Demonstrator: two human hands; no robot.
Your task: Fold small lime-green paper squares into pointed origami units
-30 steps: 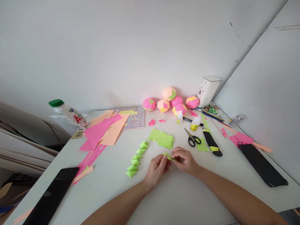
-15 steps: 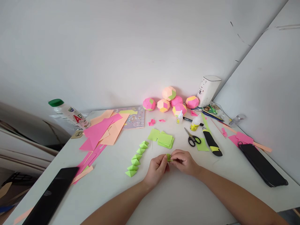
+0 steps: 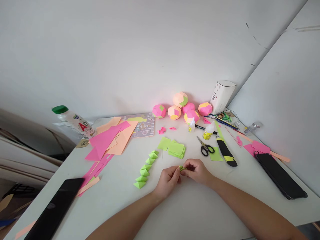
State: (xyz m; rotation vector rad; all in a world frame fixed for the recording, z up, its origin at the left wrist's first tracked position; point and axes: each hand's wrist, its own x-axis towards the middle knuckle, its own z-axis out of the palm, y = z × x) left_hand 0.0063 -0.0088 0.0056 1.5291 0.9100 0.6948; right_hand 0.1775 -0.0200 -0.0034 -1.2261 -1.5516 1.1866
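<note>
Between my fingertips is a small folded piece of green paper (image 3: 182, 168), mostly covered by the fingers. My left hand (image 3: 168, 180) pinches it from the left, and my right hand (image 3: 197, 171) grips its right side. To the left of my hands, a slanting row of several folded green paper pieces (image 3: 145, 172) lies on the white table. A stack of green paper rectangles (image 3: 176, 149) is just beyond my hands, with a green sheet (image 3: 164, 143) beside it.
Scissors (image 3: 205, 146), a utility knife (image 3: 226, 152) and glue bottles (image 3: 208, 131) lie or stand to the right. Paper balls (image 3: 174, 112) sit against the wall. Pink and orange sheets (image 3: 107, 140) and a black laptop (image 3: 53, 210) are left; a black phone (image 3: 280, 176) lies far right.
The green paper has tilted flatter between my fingers and less of it shows. My right hand has shifted slightly; everything else on the table stays where it was.
</note>
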